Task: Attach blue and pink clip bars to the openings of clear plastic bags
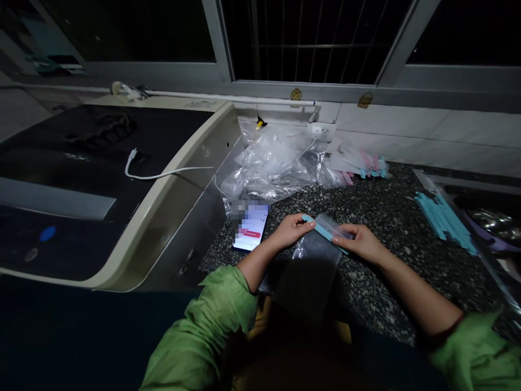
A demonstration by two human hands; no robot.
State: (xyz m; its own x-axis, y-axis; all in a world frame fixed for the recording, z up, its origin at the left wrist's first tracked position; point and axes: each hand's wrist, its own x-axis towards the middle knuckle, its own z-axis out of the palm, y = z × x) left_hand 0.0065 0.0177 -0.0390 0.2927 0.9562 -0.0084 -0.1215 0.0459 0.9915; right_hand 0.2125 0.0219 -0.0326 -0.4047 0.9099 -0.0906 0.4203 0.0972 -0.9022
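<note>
A flat, narrow light-blue strip (322,230) spans the gap between my two hands above the counter. My left hand (293,230) pinches its left end between thumb and fingers. At the other end, my right hand (360,242) is closed on the strip together with the edge of a clear plastic bag (311,271). The bag hangs down below the strip towards my lap, and its top edge shows just behind the strip. My fingers partly cover both ends of the strip, so its exact kind is unclear.
A lit phone (251,227) lies left of my hands. Behind it are heaped clear plastic bags (277,157) and bagged pink and blue pieces (372,165). More light-blue strips (444,222) lie right, beside a sink (484,201). A large washing machine (163,217) with a white cable (175,171) stands left.
</note>
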